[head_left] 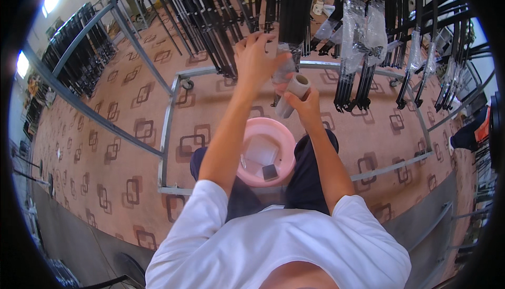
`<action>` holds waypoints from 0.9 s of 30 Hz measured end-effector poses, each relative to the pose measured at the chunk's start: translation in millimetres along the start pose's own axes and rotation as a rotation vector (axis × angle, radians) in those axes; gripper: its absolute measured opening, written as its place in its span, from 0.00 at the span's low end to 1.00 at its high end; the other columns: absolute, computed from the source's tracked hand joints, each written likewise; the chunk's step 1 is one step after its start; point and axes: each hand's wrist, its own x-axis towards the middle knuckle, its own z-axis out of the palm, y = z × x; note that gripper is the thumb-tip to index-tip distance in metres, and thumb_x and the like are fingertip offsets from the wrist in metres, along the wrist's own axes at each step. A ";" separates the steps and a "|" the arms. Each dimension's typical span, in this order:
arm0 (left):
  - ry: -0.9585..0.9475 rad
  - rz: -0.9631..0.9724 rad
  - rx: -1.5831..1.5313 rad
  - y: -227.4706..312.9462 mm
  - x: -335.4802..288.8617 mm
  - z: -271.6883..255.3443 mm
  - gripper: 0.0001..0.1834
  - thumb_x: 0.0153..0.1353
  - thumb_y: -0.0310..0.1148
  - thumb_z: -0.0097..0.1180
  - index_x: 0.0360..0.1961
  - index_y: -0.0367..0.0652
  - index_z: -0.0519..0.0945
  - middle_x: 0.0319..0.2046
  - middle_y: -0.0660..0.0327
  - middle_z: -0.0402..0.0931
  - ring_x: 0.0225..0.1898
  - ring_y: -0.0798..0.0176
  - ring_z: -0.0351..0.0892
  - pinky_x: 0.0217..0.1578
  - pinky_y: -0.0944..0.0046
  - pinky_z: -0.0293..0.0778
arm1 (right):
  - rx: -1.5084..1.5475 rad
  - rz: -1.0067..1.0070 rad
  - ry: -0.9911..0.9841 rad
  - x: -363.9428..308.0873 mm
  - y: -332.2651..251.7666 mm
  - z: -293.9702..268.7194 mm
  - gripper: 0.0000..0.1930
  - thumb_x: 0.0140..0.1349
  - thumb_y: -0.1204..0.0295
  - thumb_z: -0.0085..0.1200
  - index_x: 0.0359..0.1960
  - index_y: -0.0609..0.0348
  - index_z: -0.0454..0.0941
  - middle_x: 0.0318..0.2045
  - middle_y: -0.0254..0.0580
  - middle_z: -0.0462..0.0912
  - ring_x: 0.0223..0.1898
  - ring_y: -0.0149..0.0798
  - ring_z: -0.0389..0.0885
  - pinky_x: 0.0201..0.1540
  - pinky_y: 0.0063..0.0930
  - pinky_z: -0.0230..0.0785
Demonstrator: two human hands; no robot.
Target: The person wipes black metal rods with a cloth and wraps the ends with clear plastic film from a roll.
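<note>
A roll of clear stretch film (292,96) with a cardboard core is gripped in my right hand (309,109), tilted, just below the hanging bundle of black bars (295,13). Clear film (286,69) covers the lower end of that bundle, close to the roll. My left hand (256,60) is raised at the left side of the wrapped end, its fingers curved and apart, the thumb toward the film. Whether its fingertips touch the film, I cannot tell. Between my knees is a pink basin (286,136) holding a pale flat piece (260,149) and a small dark block (270,172).
More black bars (200,15) hang to the left, and film-wrapped bundles (363,42) hang to the right. A grey metal frame (164,147) on casters surrounds my place on the patterned floor. Another rack post (113,5) rises at the left. Part of another person (471,131) shows far right.
</note>
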 end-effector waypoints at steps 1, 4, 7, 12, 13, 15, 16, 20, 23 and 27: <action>0.008 -0.018 0.000 8.8 -3.4 3.8 0.32 0.37 0.45 0.65 0.41 0.34 0.73 0.36 0.51 0.74 0.42 0.56 0.71 0.42 0.62 0.66 | -0.017 -0.005 -0.013 0.0 1.4 -2.5 0.21 0.46 0.75 0.55 0.44 0.66 0.65 0.35 0.45 0.76 0.37 0.33 0.76 0.42 0.25 0.68; -0.141 -0.200 -0.531 10.0 6.1 18.6 0.23 0.45 0.39 0.61 0.39 0.35 0.75 0.30 0.60 0.76 0.32 0.67 0.72 0.36 0.70 0.66 | -0.040 -0.018 -0.047 -0.1 3.7 -6.7 0.19 0.47 0.75 0.54 0.42 0.67 0.68 0.34 0.46 0.77 0.37 0.35 0.77 0.42 0.26 0.68; -0.126 -0.220 -1.022 -4.2 15.1 35.5 0.12 0.53 0.33 0.56 0.34 0.35 0.77 0.27 0.70 0.73 0.28 0.78 0.65 0.29 0.76 0.63 | -0.021 0.015 -0.008 -0.7 4.3 -11.5 0.18 0.48 0.74 0.54 0.41 0.67 0.68 0.33 0.46 0.77 0.35 0.35 0.77 0.41 0.26 0.68; -0.329 -0.269 -0.999 -18.6 13.8 9.6 0.15 0.57 0.36 0.49 0.38 0.34 0.75 0.33 0.56 0.77 0.33 0.66 0.76 0.38 0.67 0.71 | -0.080 -0.017 0.298 11.1 20.6 -51.3 0.16 0.48 0.72 0.57 0.39 0.64 0.70 0.29 0.39 0.76 0.27 0.31 0.75 0.32 0.21 0.67; -0.347 -0.221 -1.025 -19.3 12.1 2.6 0.15 0.57 0.36 0.48 0.38 0.34 0.75 0.33 0.56 0.77 0.34 0.66 0.76 0.38 0.66 0.71 | -0.071 -0.070 0.366 19.7 26.9 -49.1 0.16 0.47 0.73 0.58 0.39 0.63 0.70 0.27 0.37 0.75 0.24 0.29 0.74 0.28 0.19 0.66; -0.364 -0.210 -1.055 -22.1 8.5 -7.3 0.16 0.58 0.36 0.46 0.39 0.32 0.74 0.34 0.55 0.77 0.36 0.64 0.76 0.40 0.65 0.71 | -0.017 -0.023 0.372 44.2 43.9 -44.3 0.16 0.47 0.72 0.59 0.39 0.61 0.71 0.26 0.34 0.74 0.23 0.27 0.73 0.26 0.17 0.65; -0.382 -0.220 -1.076 -23.8 8.1 -10.2 0.16 0.58 0.36 0.46 0.39 0.32 0.74 0.34 0.55 0.76 0.36 0.64 0.76 0.40 0.65 0.71 | 0.028 0.075 0.314 58.9 54.3 -43.2 0.17 0.48 0.71 0.58 0.39 0.60 0.71 0.26 0.33 0.74 0.24 0.27 0.72 0.26 0.17 0.64; -0.377 -0.239 -1.159 -27.3 4.6 -21.4 0.16 0.58 0.35 0.47 0.43 0.33 0.71 0.37 0.55 0.75 0.36 0.64 0.76 0.40 0.66 0.71 | 0.098 0.108 -0.085 103.4 85.3 -8.9 0.19 0.49 0.74 0.53 0.45 0.59 0.69 0.33 0.33 0.75 0.33 0.27 0.72 0.35 0.20 0.65; -0.297 -0.189 -1.093 -32.7 -10.4 -25.6 0.21 0.55 0.34 0.52 0.48 0.35 0.65 0.38 0.57 0.73 0.37 0.66 0.74 0.40 0.67 0.69 | 0.378 0.185 -0.314 99.4 84.8 8.9 0.22 0.48 0.76 0.52 0.48 0.59 0.66 0.37 0.33 0.74 0.38 0.28 0.72 0.41 0.20 0.65; -0.091 -0.086 -0.983 -36.3 -45.2 -7.5 0.24 0.52 0.29 0.54 0.50 0.35 0.61 0.40 0.58 0.71 0.43 0.63 0.69 0.45 0.65 0.65 | 0.512 0.292 -0.403 100.4 79.8 8.8 0.25 0.47 0.76 0.53 0.50 0.60 0.64 0.42 0.34 0.73 0.43 0.28 0.71 0.46 0.21 0.63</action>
